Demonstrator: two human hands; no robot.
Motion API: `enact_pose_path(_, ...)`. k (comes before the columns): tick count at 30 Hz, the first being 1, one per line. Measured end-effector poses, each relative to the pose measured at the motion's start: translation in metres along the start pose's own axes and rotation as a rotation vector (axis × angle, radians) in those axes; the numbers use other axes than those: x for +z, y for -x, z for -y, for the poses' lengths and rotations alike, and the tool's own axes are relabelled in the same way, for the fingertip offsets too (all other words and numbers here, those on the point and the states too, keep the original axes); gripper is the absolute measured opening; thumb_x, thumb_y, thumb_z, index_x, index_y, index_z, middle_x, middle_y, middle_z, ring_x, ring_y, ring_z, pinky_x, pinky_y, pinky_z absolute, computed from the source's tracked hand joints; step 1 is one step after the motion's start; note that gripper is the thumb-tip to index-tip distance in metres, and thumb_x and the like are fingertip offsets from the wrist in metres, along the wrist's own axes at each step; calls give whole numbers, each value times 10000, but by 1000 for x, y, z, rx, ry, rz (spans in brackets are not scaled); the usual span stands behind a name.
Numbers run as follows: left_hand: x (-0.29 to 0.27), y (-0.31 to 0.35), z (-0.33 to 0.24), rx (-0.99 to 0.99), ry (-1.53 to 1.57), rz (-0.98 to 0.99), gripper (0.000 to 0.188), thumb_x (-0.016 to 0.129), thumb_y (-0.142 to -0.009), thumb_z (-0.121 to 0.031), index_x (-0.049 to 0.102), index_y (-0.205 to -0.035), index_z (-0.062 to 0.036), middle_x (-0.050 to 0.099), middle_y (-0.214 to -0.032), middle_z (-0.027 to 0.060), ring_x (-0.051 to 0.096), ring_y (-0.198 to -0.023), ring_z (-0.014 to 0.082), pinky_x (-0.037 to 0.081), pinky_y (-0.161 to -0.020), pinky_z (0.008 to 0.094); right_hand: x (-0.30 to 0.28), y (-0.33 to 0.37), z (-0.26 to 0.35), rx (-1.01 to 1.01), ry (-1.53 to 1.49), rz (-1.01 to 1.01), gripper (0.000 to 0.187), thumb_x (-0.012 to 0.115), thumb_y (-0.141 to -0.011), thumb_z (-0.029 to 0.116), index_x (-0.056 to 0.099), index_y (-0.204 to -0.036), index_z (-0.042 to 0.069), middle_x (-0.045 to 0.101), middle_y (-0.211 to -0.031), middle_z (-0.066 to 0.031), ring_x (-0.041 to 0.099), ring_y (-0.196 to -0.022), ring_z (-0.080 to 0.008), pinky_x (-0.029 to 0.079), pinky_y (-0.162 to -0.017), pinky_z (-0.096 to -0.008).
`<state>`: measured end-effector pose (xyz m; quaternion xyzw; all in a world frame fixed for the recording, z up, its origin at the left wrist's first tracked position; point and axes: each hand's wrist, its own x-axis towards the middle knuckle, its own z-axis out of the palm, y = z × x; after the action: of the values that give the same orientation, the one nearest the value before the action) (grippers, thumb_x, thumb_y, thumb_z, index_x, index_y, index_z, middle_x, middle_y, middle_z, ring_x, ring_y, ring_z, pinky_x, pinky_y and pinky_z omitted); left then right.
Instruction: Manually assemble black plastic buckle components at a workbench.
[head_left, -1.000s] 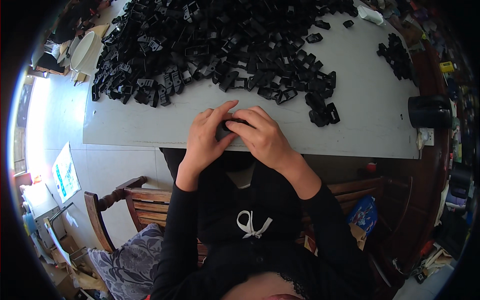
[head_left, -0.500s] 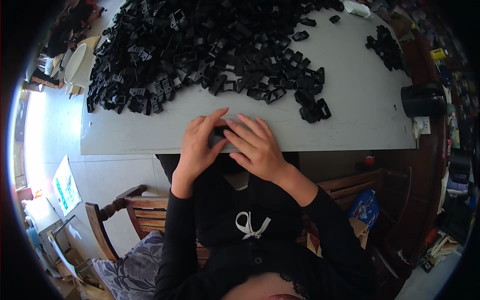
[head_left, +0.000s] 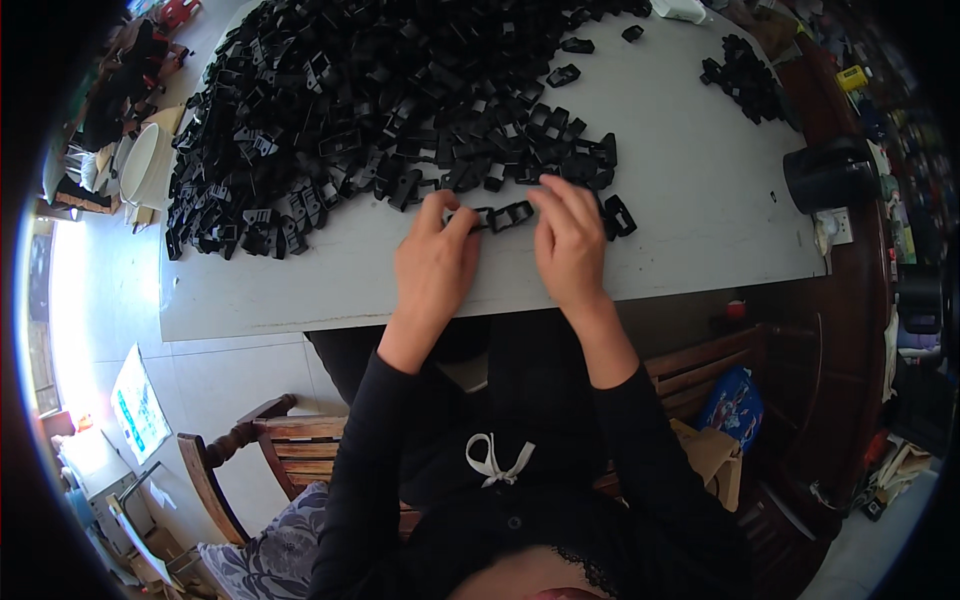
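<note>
My left hand [head_left: 437, 262] is over the near part of the table, its fingers curled and closed at the edge of a small black plastic part [head_left: 483, 218]. The fingers partly cover that piece. Just right of it lies a hollow black plastic clip [head_left: 512, 216], between my two hands. My right hand [head_left: 570, 245] is beside this clip, thumb and fingers apart, fingertips at the near edge of a large heap of black plastic parts [head_left: 400, 110]. I see nothing held in the right hand. Another black part [head_left: 619, 216] rests just right of it.
The pale grey table [head_left: 690, 220] has its front edge close to my body. A smaller black cluster [head_left: 742, 85] lies at the far right, near a black kettle-like container [head_left: 830, 176]. A wooden bench [head_left: 300, 450] with a patterned cushion [head_left: 270, 535] is behind me.
My hands, together near the table's front edge before, have moved apart and forward to the heap. The right hand has gone right. The whole view has shifted slightly.
</note>
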<state>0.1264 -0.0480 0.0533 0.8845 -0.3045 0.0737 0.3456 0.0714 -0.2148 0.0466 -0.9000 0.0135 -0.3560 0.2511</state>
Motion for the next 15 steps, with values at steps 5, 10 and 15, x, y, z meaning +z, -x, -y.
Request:
enact_pose_path(5, -20, 21, 9, 101, 39, -45, 189, 711, -743, -31, 608, -898, -67, 585, -1010, 64, 586, -900, 285, 495, -720, 377, 3, -32, -22, -88, 264, 118, 216, 684, -759, -18, 672, -965, 47, 649, -987, -56, 586, -991, -257, 470, -856, -382)
enact_pose_path(10, -26, 34, 9, 136, 79, -21, 205, 734, -722, -40, 605, -881, -63, 590, -959, 66, 561, -844, 279, 476, -715, 368, 9, -43, -28, -103, 351, 225, 254, 745, -741, 39, 668, -982, 57, 634, -941, -46, 577, -976, -242, 441, -874, -363)
enact_pose_path(15, -22, 35, 10, 194, 140, 59, 246, 764, -701, -40, 603, -887, -55, 617, -938, 74, 573, -844, 285, 468, -728, 366, -2, -44, -30, -177, 433, 264, 281, 734, -772, 64, 666, -1044, 48, 643, -960, -61, 579, -975, -233, 427, -891, -365)
